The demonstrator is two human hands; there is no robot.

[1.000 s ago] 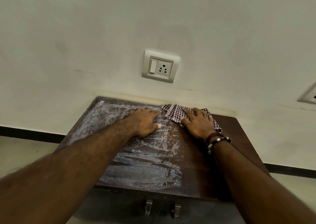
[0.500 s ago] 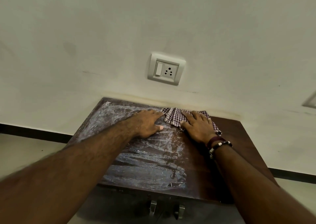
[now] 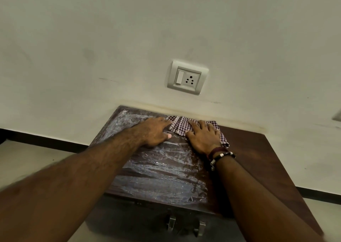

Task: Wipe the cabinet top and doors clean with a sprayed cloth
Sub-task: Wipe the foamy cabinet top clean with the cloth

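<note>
A dark brown wooden cabinet top (image 3: 258,155) stands against a pale wall. Its left and middle part is covered with whitish wet streaks (image 3: 158,171). A maroon and white checked cloth (image 3: 180,125) lies at the back edge near the wall. My right hand (image 3: 202,136) presses flat on the cloth, fingers spread. My left hand (image 3: 156,131) lies flat on the streaked top just left of the cloth, its fingertips touching the cloth's edge. Below the front edge, two metal door handles (image 3: 185,223) show on the cabinet doors.
A white switch and socket plate (image 3: 187,78) sits on the wall above the cabinet. A dark skirting strip (image 3: 46,139) runs along the wall's base over a light floor. A second plate's blurred edge (image 3: 336,115) shows at the far right.
The view has tilted, so the cabinet and socket sit lower in frame. Both hands stay flat at the back of the top, with the cloth pushed slightly closer to the wall.
</note>
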